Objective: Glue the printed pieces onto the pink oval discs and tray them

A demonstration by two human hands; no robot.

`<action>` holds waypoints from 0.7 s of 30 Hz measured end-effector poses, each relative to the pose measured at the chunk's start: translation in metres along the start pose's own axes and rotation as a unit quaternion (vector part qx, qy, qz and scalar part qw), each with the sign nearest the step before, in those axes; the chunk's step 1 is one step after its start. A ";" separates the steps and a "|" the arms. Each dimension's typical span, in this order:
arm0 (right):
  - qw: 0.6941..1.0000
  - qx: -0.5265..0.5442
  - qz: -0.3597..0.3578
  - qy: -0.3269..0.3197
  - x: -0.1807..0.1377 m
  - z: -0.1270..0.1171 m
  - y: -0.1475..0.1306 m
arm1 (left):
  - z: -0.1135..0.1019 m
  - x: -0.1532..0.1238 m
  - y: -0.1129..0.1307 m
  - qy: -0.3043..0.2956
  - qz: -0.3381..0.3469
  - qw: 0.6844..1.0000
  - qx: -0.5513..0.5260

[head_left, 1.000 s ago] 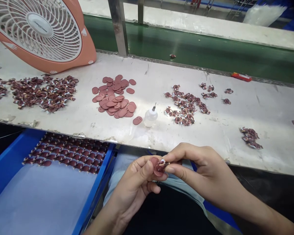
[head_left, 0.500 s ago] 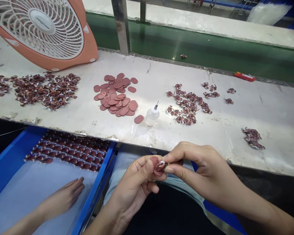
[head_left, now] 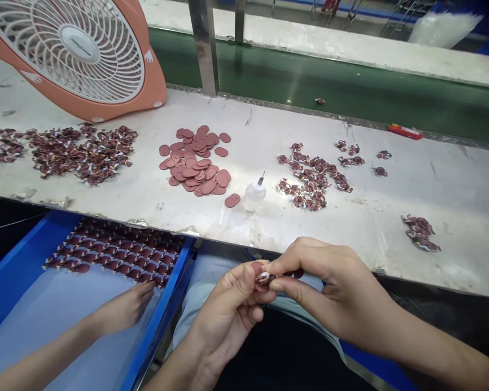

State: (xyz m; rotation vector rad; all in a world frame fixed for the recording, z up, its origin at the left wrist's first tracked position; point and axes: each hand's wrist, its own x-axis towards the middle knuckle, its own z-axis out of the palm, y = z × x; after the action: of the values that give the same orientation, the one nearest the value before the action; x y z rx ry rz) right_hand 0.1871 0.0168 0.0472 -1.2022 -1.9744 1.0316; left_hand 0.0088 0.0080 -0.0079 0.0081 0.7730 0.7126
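Above my lap, my left hand (head_left: 228, 307) grips an oval reddish-brown disc (head_left: 257, 267) between thumb and fingers. My right hand (head_left: 330, 277) pinches a small brown figurine (head_left: 264, 277) with white and yellowish parts, held against the disc; fingers cover much of both. Another brown piece (head_left: 298, 273) shows partly behind my right fingers. On the bench, a pile of matching oval discs (head_left: 195, 163) lies beside an upright clear bottle with a needle tip (head_left: 255, 194). Loose figurines (head_left: 313, 176) are heaped to its right, and a small cluster (head_left: 420, 233) lies farther right.
An orange fan (head_left: 106, 106) stands at the back left, near a large figurine heap (head_left: 81, 155). Below the bench edge, a blue tray (head_left: 14, 260) holds rows of figurines on discs, with another person's hand (head_left: 126, 309) inside. A green belt (head_left: 269, 70) runs behind.
My right hand has shifted slightly left, bringing the figurine closer over the disc. The other person's hand has moved up and right to the tray's front row. The view has shifted slightly.
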 end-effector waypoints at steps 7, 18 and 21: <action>1.000 -0.001 -0.004 -0.002 0.002 0.002 0.000 | 0.000 0.000 0.001 0.002 0.002 1.000 -0.005; 1.000 -0.010 0.001 0.003 0.003 0.001 -0.004 | 0.004 -0.002 0.002 -0.007 0.007 1.000 -0.021; 1.000 -0.009 -0.001 0.005 0.003 0.001 -0.005 | 0.006 -0.002 0.002 -0.011 0.008 1.000 -0.024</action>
State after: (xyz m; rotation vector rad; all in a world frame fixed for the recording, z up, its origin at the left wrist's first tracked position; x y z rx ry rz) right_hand 0.1827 0.0178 0.0510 -1.2134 -1.9808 1.0075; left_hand 0.0100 0.0097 -0.0017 -0.0212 0.7356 0.7444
